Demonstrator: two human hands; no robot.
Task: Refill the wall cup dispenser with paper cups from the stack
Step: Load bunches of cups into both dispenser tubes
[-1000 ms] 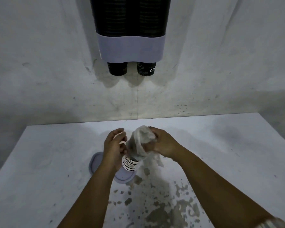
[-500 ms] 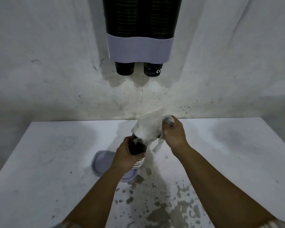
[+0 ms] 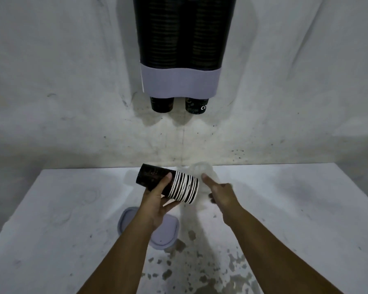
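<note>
A stack of black paper cups [image 3: 180, 186] with white rims lies sideways in my left hand [image 3: 155, 201], bases pointing left, above the table's back edge. My right hand [image 3: 223, 192] is just to the right of the stack's open end and pinches a clear plastic wrapper [image 3: 202, 169], which is blurred and off the cups. The wall cup dispenser [image 3: 180, 83] hangs above, with two dark tubes and a grey band. One black cup bottom [image 3: 162, 105] pokes out under the left tube and another cup bottom [image 3: 197, 106] under the right.
A grey plastic lid [image 3: 165, 232] lies flat on the white table [image 3: 295, 209], partly under my left forearm. The table surface is stained and chipped near the front. A grey concrete wall stands close behind the table.
The wrapper has come off the cup stack, pulled to the right by my right hand. My left hand has tipped the bare stack from upright to sideways and raised it.
</note>
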